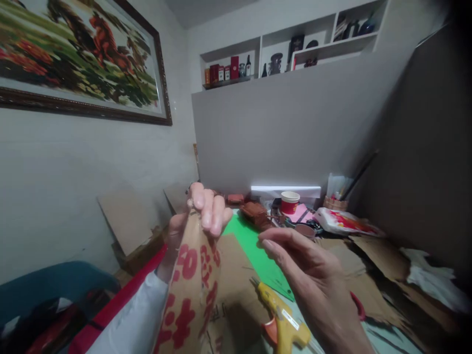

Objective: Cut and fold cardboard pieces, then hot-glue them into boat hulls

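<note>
My left hand [212,209] is closed around the top of a bent piece of cardboard [193,285]. Large red characters are printed on the cardboard, which narrows towards its upper end; its lower part runs out of the picture. To the right, apart from the cardboard, is my right hand [313,275], with thumb and index fingertip brought together in a pinch. Whether something tiny sits between those fingertips I cannot make out. A yellow hot glue gun [278,312] lies between the two hands, its nozzle pointing away from me.
Flat cardboard [232,260] and a green cutting mat [260,248] cover the tabletop. Behind them are a brown object [254,214] and a red paper cup [289,202]. Torn cardboard [379,295] and a red-white packet [342,221] lie at right. A grey panel [280,132] stands behind.
</note>
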